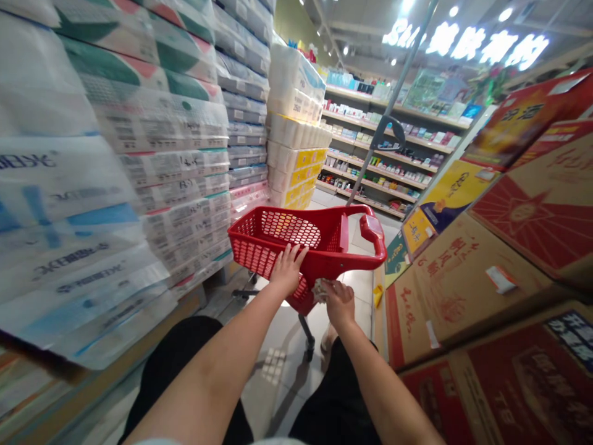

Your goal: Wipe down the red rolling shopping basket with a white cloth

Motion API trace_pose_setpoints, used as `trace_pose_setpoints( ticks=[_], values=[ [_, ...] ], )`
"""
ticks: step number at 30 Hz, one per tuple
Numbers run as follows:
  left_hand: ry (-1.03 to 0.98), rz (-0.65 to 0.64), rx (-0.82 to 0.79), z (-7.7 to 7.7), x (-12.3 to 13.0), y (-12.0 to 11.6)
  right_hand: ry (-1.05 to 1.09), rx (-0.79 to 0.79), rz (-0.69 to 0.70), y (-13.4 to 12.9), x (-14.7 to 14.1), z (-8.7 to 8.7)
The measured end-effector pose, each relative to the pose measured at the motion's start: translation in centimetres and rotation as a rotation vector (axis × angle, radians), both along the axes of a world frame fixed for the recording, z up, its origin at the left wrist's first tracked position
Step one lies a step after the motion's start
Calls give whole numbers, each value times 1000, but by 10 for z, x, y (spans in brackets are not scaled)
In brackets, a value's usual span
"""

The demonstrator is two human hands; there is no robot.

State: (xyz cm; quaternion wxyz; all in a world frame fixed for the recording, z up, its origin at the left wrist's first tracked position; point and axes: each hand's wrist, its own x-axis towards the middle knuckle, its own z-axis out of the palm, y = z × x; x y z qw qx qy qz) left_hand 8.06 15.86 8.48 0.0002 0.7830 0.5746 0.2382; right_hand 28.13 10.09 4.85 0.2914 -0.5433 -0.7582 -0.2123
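Observation:
A red plastic shopping cart (273, 262) with perforated basket walls stands in front of me, its handle (372, 230) toward the right. My left hand (288, 271) rests on the near side wall, fingers spread and reaching up to the rim. In my right hand (340, 300) is a crumpled pale cloth (320, 290), pinched between closed fingers and held against the lower near side of the cart. The cart's dark legs and casters (309, 349) show below. No goods are visible inside the basket.
Tall stacks of wrapped paper packs (180, 154) rise on the left. Cardboard cartons (463, 290) are piled close on the right. Behind the cart stand a slanting grey pole (391, 102) and shelves (352, 120) of small products. A yellow object (378, 295) lies beside the cartons.

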Motion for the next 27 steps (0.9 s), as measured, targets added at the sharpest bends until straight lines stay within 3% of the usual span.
trace_pose_setpoints(
  ticks=[6, 9, 13, 18, 22, 27],
  values=[
    [16, -5, -33, 5, 0, 10, 0, 32, -22, 21, -3, 16],
    [10, 4, -57, 8, 1, 12, -73, -71, 1, 26, -11, 14],
    [19, 2, -88, 12, 1, 11, 14, -21, -46, 27, -15, 8],
    [14, 13, -112, 13, 1, 11, 19, -83, -17, 26, -14, 8],
    [1, 12, -107, 10, 2, 13, 163, 34, -50, 28, -13, 12],
    [8, 20, -117, 9, 3, 14, 133, -49, -19, 27, -12, 10]
  ],
)
